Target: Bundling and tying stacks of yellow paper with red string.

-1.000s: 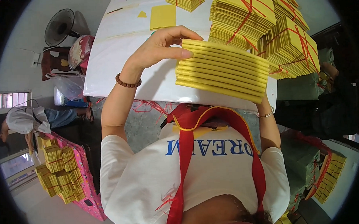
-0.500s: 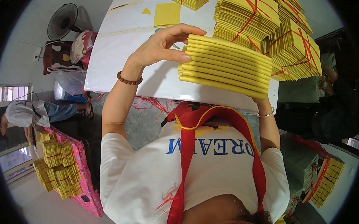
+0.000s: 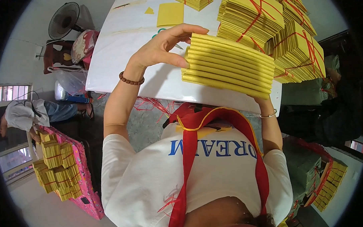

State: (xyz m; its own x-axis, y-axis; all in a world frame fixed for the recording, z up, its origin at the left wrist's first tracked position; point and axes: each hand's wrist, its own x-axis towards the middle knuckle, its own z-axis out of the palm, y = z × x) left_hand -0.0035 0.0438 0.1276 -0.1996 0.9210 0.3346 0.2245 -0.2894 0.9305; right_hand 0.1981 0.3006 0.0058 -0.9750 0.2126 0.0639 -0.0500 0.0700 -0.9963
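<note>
A thick stack of folded yellow paper (image 3: 230,65) is held up over the near edge of the table, its rounded folds facing me. My left hand (image 3: 167,48) grips the stack's left end, thumb on the near face and fingers over the top corner. Under the right end is my right hand (image 3: 264,103), its fingers hidden behind the paper. Scissors with teal handles (image 3: 161,30) lie on the table, partly covered by my left hand.
Bundles of yellow paper tied with red string (image 3: 252,17) are piled on the white table (image 3: 119,55) at right. A flat yellow sheet (image 3: 170,14) lies beyond my left hand. Red strings (image 3: 153,105) hang below the near edge. Another person (image 3: 27,115) stands far left beside more bundles (image 3: 59,169).
The stack and both hands stay almost in place, with the left thumb shifted slightly at the stack's end. The other person's arm at far left has moved a little over the bundles.
</note>
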